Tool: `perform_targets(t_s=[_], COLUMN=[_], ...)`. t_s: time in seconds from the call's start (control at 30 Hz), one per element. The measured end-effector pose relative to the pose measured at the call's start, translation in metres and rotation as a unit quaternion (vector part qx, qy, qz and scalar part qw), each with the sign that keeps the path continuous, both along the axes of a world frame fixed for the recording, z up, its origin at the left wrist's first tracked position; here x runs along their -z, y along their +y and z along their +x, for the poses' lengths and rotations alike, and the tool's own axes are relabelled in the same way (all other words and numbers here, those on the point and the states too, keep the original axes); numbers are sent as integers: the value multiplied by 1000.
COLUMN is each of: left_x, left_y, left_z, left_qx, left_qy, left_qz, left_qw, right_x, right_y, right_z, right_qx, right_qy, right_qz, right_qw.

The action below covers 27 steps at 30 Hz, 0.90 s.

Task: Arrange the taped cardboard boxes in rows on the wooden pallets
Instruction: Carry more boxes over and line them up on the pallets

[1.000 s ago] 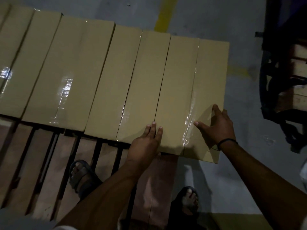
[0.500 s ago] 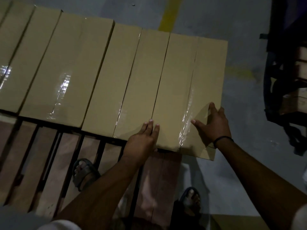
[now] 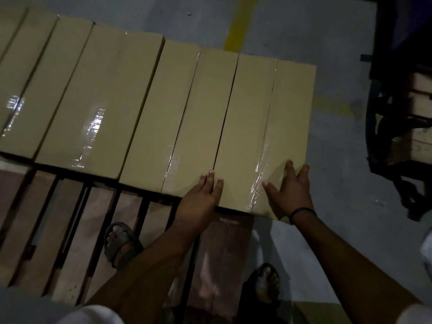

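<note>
- Two sandalled feet: left foot [image 3: 121,244] on the pallet [image 3: 77,230], right foot [image 3: 266,284] beside it.
- Two hands, no grip closed: left hand [image 3: 198,202] and right hand [image 3: 289,192] lie flat, fingers straight, on the end box [image 3: 252,136].
- Four taped boxes [image 3: 145,108] sit side by side on the pallet, a fifth cut off at left.

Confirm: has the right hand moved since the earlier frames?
Yes. The right hand slid back toward the person: its wrist now reaches the near corner of the rightmost cardboard box, earlier clear of it.
</note>
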<state>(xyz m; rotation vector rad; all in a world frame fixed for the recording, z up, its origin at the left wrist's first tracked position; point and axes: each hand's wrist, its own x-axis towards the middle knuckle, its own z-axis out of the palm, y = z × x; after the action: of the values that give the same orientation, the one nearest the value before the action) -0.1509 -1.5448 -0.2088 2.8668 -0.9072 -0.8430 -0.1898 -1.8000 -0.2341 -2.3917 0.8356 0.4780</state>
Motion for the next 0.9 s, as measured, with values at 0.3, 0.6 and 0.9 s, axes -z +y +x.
perform_targets(t_s=[0.3, 0.6, 0.9], left_x=[-16, -113, -258], left_y=[-3, -37, -71], left_z=[-25, -47, -90], left_qx=[-3, -44, -170], left_qy=[-36, -39, -81], left_qz=[10, 18, -75], left_qw=[999, 998, 979], right_x=[-23, -109, -251], right_y=[25, 31, 20], right_z=[-35, -58, -82], right_qx=[-88, -83, -66], right_qy=[-43, -74, -142], right_qz=[-19, 2, 33], right_qw=[995, 994, 987])
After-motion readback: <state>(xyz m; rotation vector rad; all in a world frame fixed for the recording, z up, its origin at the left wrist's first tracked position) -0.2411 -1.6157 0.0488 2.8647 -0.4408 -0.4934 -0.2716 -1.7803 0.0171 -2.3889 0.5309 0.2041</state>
